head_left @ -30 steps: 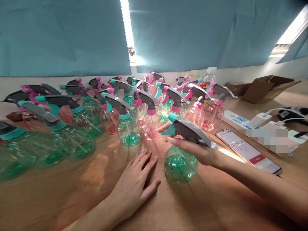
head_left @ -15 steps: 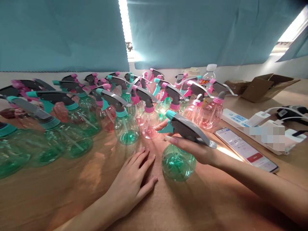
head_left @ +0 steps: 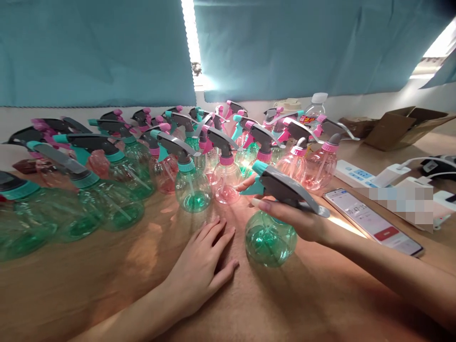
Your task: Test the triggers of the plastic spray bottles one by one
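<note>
A green see-through spray bottle with a grey head and turquoise trigger is in my right hand, whose fingers and thumb wrap its neck just below the head. The bottle's base is at or just above the wooden table; I cannot tell which. My left hand lies flat on the table to the left of it, fingers spread, holding nothing. Just beyond my left fingertips stand another green spray bottle with a turquoise collar and a pink spray bottle with a pink collar, both upright.
Several more green and pink spray bottles crowd the back and left of the table. On the right lie a phone with a lit screen and a white power strip with plugs. Behind them are an open cardboard box and a clear bottle.
The whole view has shifted slightly, so everything sits a little further right. My right hand still grips the green spray bottle, and my left hand stays flat on the table.
</note>
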`<action>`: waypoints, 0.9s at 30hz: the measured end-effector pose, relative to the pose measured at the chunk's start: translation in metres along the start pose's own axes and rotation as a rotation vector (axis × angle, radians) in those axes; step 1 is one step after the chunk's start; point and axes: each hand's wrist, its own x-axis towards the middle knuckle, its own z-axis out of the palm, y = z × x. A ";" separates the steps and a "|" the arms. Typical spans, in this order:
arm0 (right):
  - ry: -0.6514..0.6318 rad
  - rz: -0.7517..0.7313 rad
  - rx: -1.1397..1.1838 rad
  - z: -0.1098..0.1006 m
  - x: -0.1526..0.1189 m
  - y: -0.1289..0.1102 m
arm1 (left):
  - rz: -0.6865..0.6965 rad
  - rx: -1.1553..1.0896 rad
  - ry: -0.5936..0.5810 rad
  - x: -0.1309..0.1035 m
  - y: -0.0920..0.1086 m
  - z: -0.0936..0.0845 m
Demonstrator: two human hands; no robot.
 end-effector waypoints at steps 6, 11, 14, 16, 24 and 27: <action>0.005 0.005 0.029 0.001 -0.002 0.004 | 0.003 0.012 -0.004 -0.002 -0.001 0.004; 0.010 0.013 0.048 0.001 -0.003 0.006 | -0.007 0.021 -0.008 -0.004 -0.002 0.005; 0.008 0.009 0.019 0.000 -0.004 0.006 | -0.006 0.033 -0.015 -0.004 -0.002 0.006; 0.006 0.003 -0.003 -0.001 -0.004 0.006 | -0.004 0.038 -0.014 -0.004 -0.002 0.006; -0.005 -0.012 0.013 -0.001 -0.002 0.004 | -0.010 0.050 -0.065 -0.001 0.002 -0.001; 0.020 0.000 -0.009 0.001 -0.002 0.005 | -0.020 0.052 -0.091 0.001 0.003 -0.004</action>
